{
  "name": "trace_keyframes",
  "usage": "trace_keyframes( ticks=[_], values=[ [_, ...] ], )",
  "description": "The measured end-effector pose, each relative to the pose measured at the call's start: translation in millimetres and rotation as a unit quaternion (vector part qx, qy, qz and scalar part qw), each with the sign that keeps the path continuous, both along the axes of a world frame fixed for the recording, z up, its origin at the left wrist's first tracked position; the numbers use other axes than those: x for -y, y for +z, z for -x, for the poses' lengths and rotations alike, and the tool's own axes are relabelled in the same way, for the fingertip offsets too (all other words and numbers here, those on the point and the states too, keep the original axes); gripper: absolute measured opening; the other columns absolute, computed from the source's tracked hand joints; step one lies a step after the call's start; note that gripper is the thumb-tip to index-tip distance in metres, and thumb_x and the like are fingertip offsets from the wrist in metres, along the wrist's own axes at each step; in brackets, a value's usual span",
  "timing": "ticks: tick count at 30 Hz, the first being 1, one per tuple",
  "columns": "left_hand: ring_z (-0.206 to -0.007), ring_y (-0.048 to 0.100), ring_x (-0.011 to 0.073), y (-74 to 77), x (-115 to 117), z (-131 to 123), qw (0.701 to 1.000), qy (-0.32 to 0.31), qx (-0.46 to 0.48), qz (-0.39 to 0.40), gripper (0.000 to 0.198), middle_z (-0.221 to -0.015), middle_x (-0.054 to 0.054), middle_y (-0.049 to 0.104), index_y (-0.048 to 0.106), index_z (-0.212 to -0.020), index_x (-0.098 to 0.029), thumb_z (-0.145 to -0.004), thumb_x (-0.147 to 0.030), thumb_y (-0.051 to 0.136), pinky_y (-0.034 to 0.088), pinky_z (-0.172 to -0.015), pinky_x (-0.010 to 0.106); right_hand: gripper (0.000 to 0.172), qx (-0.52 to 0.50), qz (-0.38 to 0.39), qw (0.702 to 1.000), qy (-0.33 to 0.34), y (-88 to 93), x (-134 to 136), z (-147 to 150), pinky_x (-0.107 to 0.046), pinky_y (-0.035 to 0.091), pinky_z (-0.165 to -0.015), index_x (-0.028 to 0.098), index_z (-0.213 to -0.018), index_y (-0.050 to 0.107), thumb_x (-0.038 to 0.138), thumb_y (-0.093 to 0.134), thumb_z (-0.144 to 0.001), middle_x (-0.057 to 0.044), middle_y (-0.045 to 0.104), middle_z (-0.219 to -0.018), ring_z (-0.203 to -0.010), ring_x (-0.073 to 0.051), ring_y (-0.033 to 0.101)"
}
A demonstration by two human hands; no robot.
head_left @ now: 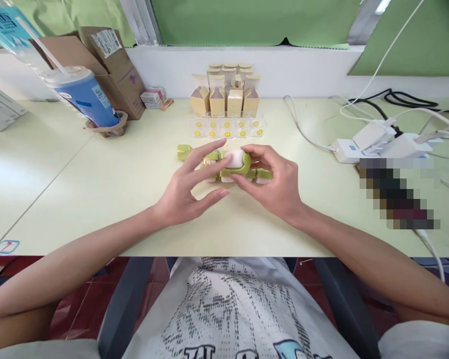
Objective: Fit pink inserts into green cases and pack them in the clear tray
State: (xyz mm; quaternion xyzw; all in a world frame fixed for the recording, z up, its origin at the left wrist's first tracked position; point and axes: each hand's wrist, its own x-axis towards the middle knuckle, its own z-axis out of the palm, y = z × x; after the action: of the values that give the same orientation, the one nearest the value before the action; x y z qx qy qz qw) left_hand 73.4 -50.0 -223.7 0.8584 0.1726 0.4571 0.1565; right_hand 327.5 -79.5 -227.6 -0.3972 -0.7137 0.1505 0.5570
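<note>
A row of small olive-green and white pieces (pixel 239 167) lies on the pale table (pixel 115 189) in front of me. My right hand (pixel 275 187) is curled around the right end of the row, fingers closed on a green-and-white piece. My left hand (pixel 189 187) hovers at the left side with fingers stretched out, its fingertips touching the white part in the middle. One green piece (pixel 184 151) sticks out to the left of my left hand. Behind them lie small clear packets with yellow dots (pixel 228 128) and a cluster of small tan cartons (pixel 226 92).
A blue cup with a lid and straw (pixel 84 97) stands in a holder at the back left beside cardboard boxes (pixel 112 60). A white power strip with adapters and cables (pixel 377 142) sits at the right. A blurred-out patch (pixel 398 192) lies near the right edge.
</note>
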Motion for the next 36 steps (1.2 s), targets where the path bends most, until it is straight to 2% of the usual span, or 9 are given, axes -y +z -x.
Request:
trace_keyframes(
  ticks=[8, 14, 18, 21, 24, 28, 31, 33, 36],
  values=[
    [-0.165, 0.059, 0.0426, 13.3, 8, 1, 0.999, 0.023, 0.007, -0.031, 0.077, -0.159, 0.015, 0.076, 0.056, -0.178, -0.039, -0.110, -0.065, 0.079, 0.059, -0.131, 0.071, 0.069, -0.013, 0.001, 1.000, 0.022, -5.3, -12, -8, -0.044, 0.073, -0.105, 0.033, -0.153, 0.065, 0.039, 0.096, -0.092, -0.005, 0.083, -0.134, -0.111, -0.025, 0.084],
    [-0.111, 0.083, 0.0283, 3.5, -5, 7, 0.994, 0.010, 0.106, -0.031, 0.043, -0.128, 0.012, 0.083, 0.077, -0.151, -0.033, -0.111, -0.050, 0.083, 0.073, -0.102, 0.049, 0.069, 0.033, -0.030, 0.999, -0.002, -4.6, -8, -8, -0.042, 0.073, -0.095, 0.034, -0.154, 0.062, 0.032, 0.092, -0.091, -0.005, 0.081, -0.132, -0.108, -0.025, 0.081],
    [-0.154, 0.071, 0.0405, 8.0, -4, 6, 0.999, -0.008, 0.042, -0.019, 0.078, -0.158, 0.015, 0.076, 0.059, -0.174, -0.035, -0.105, -0.058, 0.087, 0.058, -0.132, 0.066, 0.070, 0.054, -0.043, 0.998, 0.005, -5.2, -6, -8, -0.043, 0.072, -0.096, 0.036, -0.157, 0.061, 0.028, 0.088, -0.093, -0.004, 0.080, -0.134, -0.112, -0.025, 0.081],
    [-0.119, 0.085, 0.0320, 11.3, 0, 6, 0.997, 0.008, 0.066, -0.031, 0.050, -0.106, 0.005, 0.087, 0.074, -0.156, -0.035, -0.110, -0.051, 0.083, 0.059, -0.130, 0.065, 0.068, 0.061, -0.028, 0.998, 0.000, -7.0, -7, -8, -0.044, 0.072, -0.098, 0.035, -0.157, 0.061, 0.029, 0.087, -0.094, -0.005, 0.079, -0.135, -0.111, -0.026, 0.080],
    [-0.079, 0.079, 0.0210, 10.9, 0, 8, 0.993, 0.026, 0.097, -0.066, 0.017, -0.070, -0.004, 0.071, 0.085, -0.128, -0.035, -0.114, -0.039, 0.076, 0.067, -0.116, 0.056, 0.068, 0.050, -0.021, 0.999, -0.001, -7.3, -9, -10, -0.045, 0.071, -0.100, 0.035, -0.155, 0.060, 0.031, 0.089, -0.094, -0.005, 0.079, -0.135, -0.110, -0.026, 0.080],
    [-0.112, 0.085, 0.0283, 10.7, -1, 8, 0.996, 0.045, 0.075, -0.032, 0.029, -0.115, 0.009, 0.086, 0.082, -0.135, -0.033, -0.111, -0.048, 0.079, 0.072, -0.102, 0.049, 0.070, 0.057, -0.035, 0.998, 0.005, -5.1, -6, -9, -0.043, 0.070, -0.101, 0.036, -0.157, 0.059, 0.027, 0.087, -0.093, -0.004, 0.079, -0.134, -0.113, -0.025, 0.080],
    [-0.149, 0.074, 0.0390, 15.3, 2, 7, 0.998, 0.063, 0.014, 0.004, 0.060, -0.140, 0.015, 0.083, 0.071, -0.156, -0.034, -0.107, -0.067, 0.080, 0.069, -0.116, 0.058, 0.070, 0.073, -0.044, 0.996, 0.011, -4.6, -1, -6, -0.041, 0.070, -0.100, 0.036, -0.158, 0.059, 0.023, 0.084, -0.093, -0.004, 0.079, -0.136, -0.115, -0.025, 0.081],
    [-0.146, 0.076, 0.0390, 19.1, 5, 6, 0.996, 0.083, 0.004, -0.017, 0.058, -0.121, 0.011, 0.086, 0.071, -0.155, -0.035, -0.108, -0.069, 0.077, 0.061, -0.126, 0.066, 0.069, 0.079, -0.048, 0.996, 0.012, -5.5, 1, -4, -0.041, 0.071, -0.101, 0.036, -0.157, 0.060, 0.023, 0.084, -0.094, -0.004, 0.079, -0.136, -0.117, -0.025, 0.081],
    [-0.101, 0.086, 0.0295, 21.6, 6, 6, 0.990, 0.093, 0.068, -0.085, 0.027, -0.074, -0.002, 0.074, 0.078, -0.136, -0.037, -0.113, -0.050, 0.072, 0.061, -0.121, 0.066, 0.066, 0.080, -0.048, 0.996, 0.010, -7.0, 1, -3, -0.042, 0.071, -0.103, 0.035, -0.155, 0.060, 0.024, 0.085, -0.095, -0.005, 0.080, -0.137, -0.119, -0.025, 0.081]
  ],
)
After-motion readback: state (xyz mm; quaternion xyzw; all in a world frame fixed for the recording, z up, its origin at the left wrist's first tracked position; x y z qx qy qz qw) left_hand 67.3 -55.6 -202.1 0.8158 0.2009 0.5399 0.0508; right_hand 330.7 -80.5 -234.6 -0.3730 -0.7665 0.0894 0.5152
